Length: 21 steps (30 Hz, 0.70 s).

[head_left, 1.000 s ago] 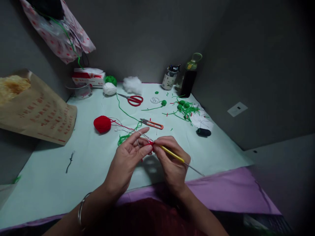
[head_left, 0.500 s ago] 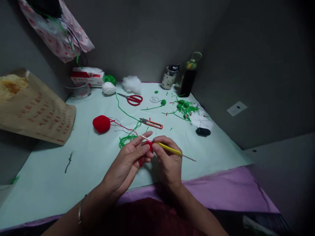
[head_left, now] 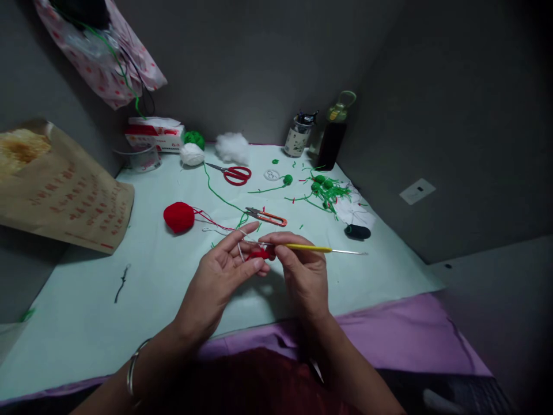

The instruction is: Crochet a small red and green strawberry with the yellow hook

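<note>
My left hand pinches a small red crochet piece between thumb and fingers, index finger stretched out with yarn over it. My right hand grips a yellow-handled crochet hook, which lies nearly level with its metal tail pointing right and its tip at the red piece. Red yarn runs from the piece back to a red yarn ball on the pale green table. Both hands hover above the table's near half.
Orange thread snips lie just beyond my hands, red scissors farther back. Green crocheted bits, a white and a green yarn ball, stuffing, a jar and a dark bottle line the back. A paper bag leans left.
The hook has swung from slanting down-right to nearly level, and both hands have risen slightly away from me. My left fingers opened a little around the red piece.
</note>
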### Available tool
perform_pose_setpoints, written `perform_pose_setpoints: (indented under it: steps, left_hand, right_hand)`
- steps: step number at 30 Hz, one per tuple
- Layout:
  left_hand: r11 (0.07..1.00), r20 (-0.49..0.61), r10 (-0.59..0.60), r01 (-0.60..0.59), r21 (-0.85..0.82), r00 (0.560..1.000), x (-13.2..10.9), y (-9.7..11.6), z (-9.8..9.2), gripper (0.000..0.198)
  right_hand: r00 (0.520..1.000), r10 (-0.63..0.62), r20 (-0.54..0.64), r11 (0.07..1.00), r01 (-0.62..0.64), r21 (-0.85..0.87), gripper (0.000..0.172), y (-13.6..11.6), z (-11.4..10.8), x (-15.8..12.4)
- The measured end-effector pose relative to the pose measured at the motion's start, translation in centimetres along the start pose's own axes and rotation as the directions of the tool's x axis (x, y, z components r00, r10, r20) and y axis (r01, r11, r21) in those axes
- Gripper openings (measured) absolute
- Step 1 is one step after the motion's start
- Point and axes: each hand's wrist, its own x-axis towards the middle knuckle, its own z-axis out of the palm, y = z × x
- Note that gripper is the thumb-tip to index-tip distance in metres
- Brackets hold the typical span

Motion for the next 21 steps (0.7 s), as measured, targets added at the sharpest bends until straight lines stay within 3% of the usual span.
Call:
perform_pose_setpoints:
  steps: [4, 9, 15, 21]
  left_hand:
    - [0.999, -0.017, 0.005, -0.004, 0.047, 1.000, -0.2, 0.2, 0.0, 0.053]
    - [0.997, -0.048, 0.012, -0.008, 0.083, 0.999, -0.4, 0.4, 0.0, 0.051]
    - [0.993, -0.036, 0.020, -0.016, 0.116, 0.999, -0.4, 0.2, -0.2, 0.046]
    - [0.987, -0.058, 0.039, -0.030, 0.157, 0.998, -0.5, 0.3, 0.0, 0.047]
  right_hand:
    - [0.992, 0.124, -0.030, 0.982, -0.118, 0.145, 0.008, 0.0, -0.1, 0.1]
    - [0.988, 0.151, -0.023, 0.974, -0.145, 0.174, 0.011, -0.6, -0.1, 0.3]
    - [0.997, 0.070, 0.014, 0.994, -0.071, 0.078, 0.011, -0.7, -0.7, -0.2]
    - [0.994, -0.104, 0.044, 0.990, 0.107, -0.091, 0.013, -1.1, -0.7, -0.7]
